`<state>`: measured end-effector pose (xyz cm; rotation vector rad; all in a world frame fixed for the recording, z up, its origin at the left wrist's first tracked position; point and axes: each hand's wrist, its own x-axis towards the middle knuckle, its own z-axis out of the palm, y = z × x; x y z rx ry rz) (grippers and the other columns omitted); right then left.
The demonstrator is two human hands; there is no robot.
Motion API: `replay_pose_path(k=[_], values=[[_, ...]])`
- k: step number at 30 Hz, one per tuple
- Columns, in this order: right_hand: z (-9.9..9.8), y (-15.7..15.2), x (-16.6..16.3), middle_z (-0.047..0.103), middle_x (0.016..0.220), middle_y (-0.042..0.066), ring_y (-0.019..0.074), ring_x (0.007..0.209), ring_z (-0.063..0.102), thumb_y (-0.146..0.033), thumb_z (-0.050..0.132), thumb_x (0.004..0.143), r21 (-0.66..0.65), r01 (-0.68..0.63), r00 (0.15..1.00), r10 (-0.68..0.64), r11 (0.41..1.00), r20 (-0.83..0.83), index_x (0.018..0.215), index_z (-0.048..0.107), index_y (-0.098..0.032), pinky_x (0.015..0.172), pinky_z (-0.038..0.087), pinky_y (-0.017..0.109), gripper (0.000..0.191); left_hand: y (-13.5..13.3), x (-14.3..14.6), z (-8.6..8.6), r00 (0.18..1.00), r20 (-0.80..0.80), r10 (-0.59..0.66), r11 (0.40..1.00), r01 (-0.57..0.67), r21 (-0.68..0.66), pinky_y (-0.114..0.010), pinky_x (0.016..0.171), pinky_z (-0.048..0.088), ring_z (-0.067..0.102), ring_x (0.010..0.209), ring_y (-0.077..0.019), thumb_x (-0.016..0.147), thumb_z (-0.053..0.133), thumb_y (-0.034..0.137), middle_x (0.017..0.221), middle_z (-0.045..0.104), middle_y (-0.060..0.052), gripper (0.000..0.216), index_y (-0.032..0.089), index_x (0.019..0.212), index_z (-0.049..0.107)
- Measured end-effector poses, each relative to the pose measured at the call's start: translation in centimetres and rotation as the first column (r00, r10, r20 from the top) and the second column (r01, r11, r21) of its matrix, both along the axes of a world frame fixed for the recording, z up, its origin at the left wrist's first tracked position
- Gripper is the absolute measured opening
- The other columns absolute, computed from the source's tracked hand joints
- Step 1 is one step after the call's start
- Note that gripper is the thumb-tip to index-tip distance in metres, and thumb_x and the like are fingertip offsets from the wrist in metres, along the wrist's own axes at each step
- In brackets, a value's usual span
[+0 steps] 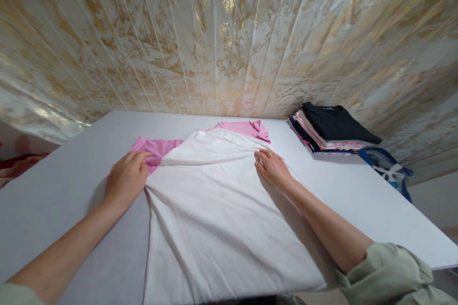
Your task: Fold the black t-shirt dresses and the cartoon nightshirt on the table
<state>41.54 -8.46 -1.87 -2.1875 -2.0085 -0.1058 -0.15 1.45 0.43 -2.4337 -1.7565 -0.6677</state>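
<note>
Across the table, we have a white shirt with pink sleeves spread out. Our left hand rests at one pink sleeve, though we cannot tell whether its fingers pinch cloth; our right hand lies on the white body, fingers outstretched and slightly parted.

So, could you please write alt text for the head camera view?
A wrinkled white shirt with pink sleeves lies spread on a white table, the person's left hand at one sleeve and right hand on the white fabric. At right, a stack of folded clothes, dark on top, sits beside a blue-edged bag.
</note>
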Motion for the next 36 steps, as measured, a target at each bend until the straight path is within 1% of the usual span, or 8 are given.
replay_pose_path(k=[6,8,10,12,16,21,29,36], values=[[2.4,5.9,-1.4,0.055,0.137,0.010,0.0206,0.121,0.053,-0.027,0.038,0.098,-0.024,-0.130,0.991,0.129,0.991,-0.037,0.139,0.048,-0.020,0.100,0.040,0.031,0.043,6.3,4.6,-1.7,0.994,-0.019,-0.108,0.979,0.103,-0.176,-0.033,0.103,0.042,0.058,0.114,-0.0218,0.087,0.028,0.025,0.119,0.066,-0.010,0.046,0.015,0.113,0.064],[2.1,8.2,-1.4,0.053,0.139,0.010,0.0196,0.122,0.053,-0.029,0.037,0.099,-0.041,-0.099,0.994,0.097,0.994,-0.042,0.141,0.046,-0.021,0.101,0.039,0.030,0.044,8.3,5.1,-2.3,0.993,-0.032,-0.114,0.973,0.105,-0.205,-0.030,0.106,0.040,0.055,0.119,-0.0194,0.087,0.027,0.025,0.125,0.064,-0.009,0.048,0.015,0.117,0.063],[1.3,10.0,-0.9,0.049,0.143,0.012,0.0222,0.127,0.048,-0.034,0.036,0.100,-0.045,-0.036,0.999,0.034,0.998,-0.037,0.142,0.044,-0.020,0.105,0.037,0.036,0.045,9.6,5.1,-2.7,0.994,-0.048,-0.097,0.971,0.084,-0.223,-0.029,0.108,0.037,0.052,0.125,-0.0184,0.089,0.026,0.027,0.134,0.059,-0.009,0.051,0.014,0.125,0.059],[0.2,11.1,-0.1,0.044,0.147,0.012,0.0254,0.133,0.041,-0.039,0.034,0.100,-0.029,0.060,0.997,-0.061,0.998,-0.036,0.143,0.043,-0.021,0.108,0.033,0.044,0.048,10.4,4.8,-3.0,0.996,-0.071,-0.050,0.971,0.032,-0.236,-0.035,0.110,0.035,0.048,0.131,-0.0217,0.090,0.026,0.029,0.142,0.053,-0.010,0.053,0.014,0.133,0.054],[-1.4,11.6,1.7,0.041,0.149,0.012,0.0269,0.136,0.035,-0.047,0.030,0.099,0.000,0.294,0.955,-0.294,0.956,-0.033,0.143,0.041,-0.024,0.108,0.029,0.051,0.051,11.6,4.6,-3.6,0.992,-0.114,0.053,0.971,-0.078,-0.227,-0.050,0.113,0.028,0.037,0.139,-0.0311,0.092,0.027,0.036,0.152,0.040,-0.014,0.058,0.012,0.142,0.044],[-2.0,10.6,1.9,0.041,0.147,0.017,0.0318,0.135,0.035,-0.047,0.028,0.097,0.025,0.482,0.875,-0.480,0.876,-0.055,0.143,0.042,-0.020,0.106,0.026,0.060,0.055,14.1,6.2,-3.7,0.990,-0.137,0.037,0.971,-0.068,-0.228,-0.048,0.115,0.024,0.031,0.143,-0.0285,0.093,0.027,0.041,0.156,0.034,-0.012,0.061,0.014,0.147,0.038],[-2.5,10.7,1.8,0.042,0.146,0.021,0.0362,0.132,0.038,-0.046,0.031,0.095,0.094,0.597,0.801,-0.587,0.796,-0.120,0.141,0.047,-0.017,0.102,0.024,0.067,0.057,18.3,8.5,-2.7,0.987,-0.149,-0.059,0.966,0.019,-0.257,-0.048,0.115,0.023,0.029,0.144,-0.0281,0.094,0.027,0.043,0.157,0.031,-0.011,0.062,0.015,0.148,0.035],[-2.3,12.6,2.8,0.039,0.147,0.023,0.0356,0.133,0.037,-0.044,0.030,0.095,0.066,0.615,0.788,-0.608,0.786,-0.098,0.143,0.044,-0.017,0.101,0.024,0.067,0.057,20.2,8.7,-2.9,0.983,-0.151,-0.105,0.965,0.064,-0.253,-0.047,0.115,0.024,0.029,0.144,-0.0269,0.094,0.025,0.045,0.158,0.029,-0.010,0.064,0.015,0.150,0.032]])
